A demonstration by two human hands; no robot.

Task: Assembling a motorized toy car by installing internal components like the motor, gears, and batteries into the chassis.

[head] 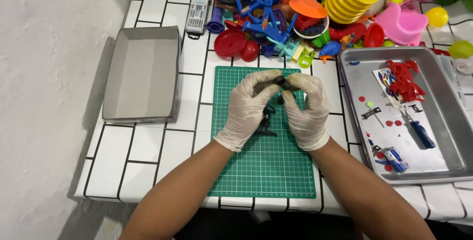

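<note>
over the green cutting mat (pixel 266 171) we pinch a small black toy part (pixel 282 83) between our gloved left hand (pixel 249 107) and right hand (pixel 306 106), seemingly mid-disassembly; next calls for a careful twist or pull

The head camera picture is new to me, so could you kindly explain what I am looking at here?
The picture comes from a camera worn on a person's head, looking down at their own arms. The left hand and right hand, both in pale gloves, together pinch a small black part above a green cutting mat. A black plastic piece stands on the mat below them. The white tiled table also carries an empty grey cardboard tray, a metal tray with red parts and a blue-handled screwdriver, and a pile of colourful plastic toys at the back.
</note>
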